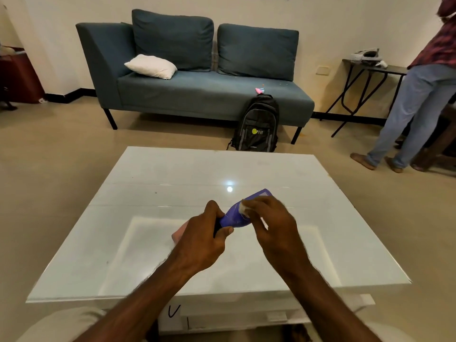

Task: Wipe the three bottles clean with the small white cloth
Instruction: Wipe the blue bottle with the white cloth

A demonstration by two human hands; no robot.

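A purple bottle [238, 214] is held tilted above the white glass table [153, 183], its flat base pointing up and to the right. My left hand [202, 239] grips its dark cap end. My right hand [270, 222] presses a small white cloth [243, 209] against the bottle's upper side; only a bit of the cloth shows between the fingers. A pink object [179, 234] lies on the table behind my left hand, mostly hidden. No other bottle is visible.
A blue sofa [197, 95] with a white pillow [151, 66] stands beyond the table, a black backpack [256, 125] leaning on it. A person in jeans [417, 102] stands at the right beside a folding side table [370, 67].
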